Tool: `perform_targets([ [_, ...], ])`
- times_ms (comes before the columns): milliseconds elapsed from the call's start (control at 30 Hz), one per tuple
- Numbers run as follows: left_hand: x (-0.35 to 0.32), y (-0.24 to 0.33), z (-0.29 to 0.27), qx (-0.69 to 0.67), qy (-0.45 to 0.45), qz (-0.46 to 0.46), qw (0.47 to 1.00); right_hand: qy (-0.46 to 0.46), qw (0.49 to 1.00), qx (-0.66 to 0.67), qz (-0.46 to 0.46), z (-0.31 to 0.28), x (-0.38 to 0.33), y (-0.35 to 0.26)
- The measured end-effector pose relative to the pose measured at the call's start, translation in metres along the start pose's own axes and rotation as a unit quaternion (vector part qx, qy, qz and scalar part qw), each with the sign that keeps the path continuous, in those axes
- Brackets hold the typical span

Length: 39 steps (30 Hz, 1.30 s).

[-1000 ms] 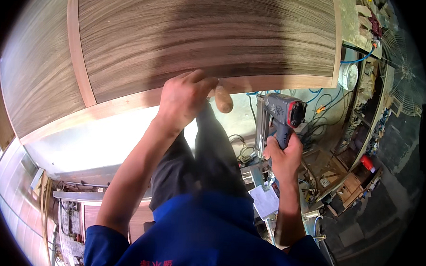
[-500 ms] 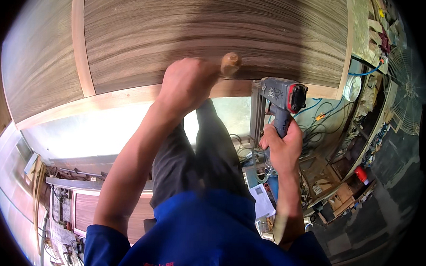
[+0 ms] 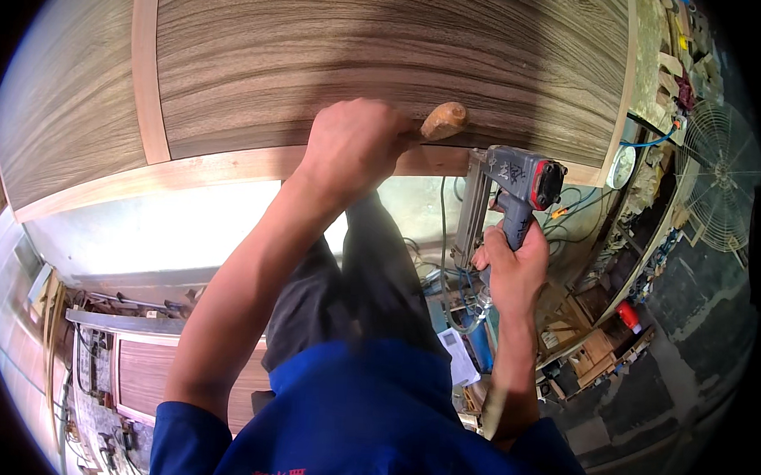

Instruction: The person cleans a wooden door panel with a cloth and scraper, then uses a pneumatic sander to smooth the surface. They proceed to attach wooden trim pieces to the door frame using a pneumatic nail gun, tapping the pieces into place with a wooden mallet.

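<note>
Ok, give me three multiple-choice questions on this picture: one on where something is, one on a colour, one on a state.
1. Where is the nail gun?
A. by the panel's lower edge
B. on the floor
C. on a shelf

2. What colour is the shirt?
A. red
B. blue
C. white

3. What is the left hand doing?
A. hanging open
B. gripping a wooden handle
C. resting flat on the floor

Answers: 1 A, the right hand holds it up against the wood panel; 2 B, blue cloth fills the bottom; 3 B, fingers are closed around it.

So the wood panel (image 3: 388,68) fills twelve o'clock, left hand (image 3: 355,147) on its near edge. Nail gun (image 3: 510,188) sits just at three o'clock of it, right hand (image 3: 511,264) below. Fan (image 3: 721,186) far right, I think.
</note>
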State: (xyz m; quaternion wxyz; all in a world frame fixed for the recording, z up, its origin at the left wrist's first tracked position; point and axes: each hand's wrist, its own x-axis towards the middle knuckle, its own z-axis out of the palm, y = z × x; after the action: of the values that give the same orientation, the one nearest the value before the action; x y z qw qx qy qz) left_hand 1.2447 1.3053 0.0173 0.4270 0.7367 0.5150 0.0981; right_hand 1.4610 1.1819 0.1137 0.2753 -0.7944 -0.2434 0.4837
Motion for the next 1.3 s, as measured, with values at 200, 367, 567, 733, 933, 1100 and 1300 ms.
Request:
perform_targets([
  [200, -0.001, -0.004, 0.001, -0.001, 0.008, 0.007, 1.0, 0.016, 1.0, 0.023, 0.002, 0.002, -0.002, 0.004],
  [367, -0.001, 0.0, -0.001, -0.001, -0.011, -0.011, 1.0, 0.012, 1.0, -0.002, -0.002, -0.005, 0.0, 0.008],
  [567, -0.006, 0.0, 0.001, 0.03, 0.0, -0.004, 1.0, 0.029, 0.999, -0.014, -0.011, -0.018, -0.009, 0.015],
  [733, -0.019, 0.002, 0.011, 0.084, 0.065, 0.081, 0.991, 0.006, 1.0, -0.025, -0.014, -0.065, -0.014, 0.024],
  [933, -0.029, 0.01, -0.013, 0.09, 0.127, 0.083, 0.984, 0.02, 1.0, -0.021, 0.006, -0.101, -0.011, 0.002],
  [1100, 0.063, -0.007, -0.096, 0.078, 0.184, 0.055, 0.978, 0.013, 1.0, -0.016, 0.001, -0.103, 0.045, -0.055],
  [1300, 0.246, -0.036, -0.191, 0.146, 0.219, 0.11, 0.958, 0.017, 0.999, -0.04, 0.0, -0.072, 0.113, -0.154],
])
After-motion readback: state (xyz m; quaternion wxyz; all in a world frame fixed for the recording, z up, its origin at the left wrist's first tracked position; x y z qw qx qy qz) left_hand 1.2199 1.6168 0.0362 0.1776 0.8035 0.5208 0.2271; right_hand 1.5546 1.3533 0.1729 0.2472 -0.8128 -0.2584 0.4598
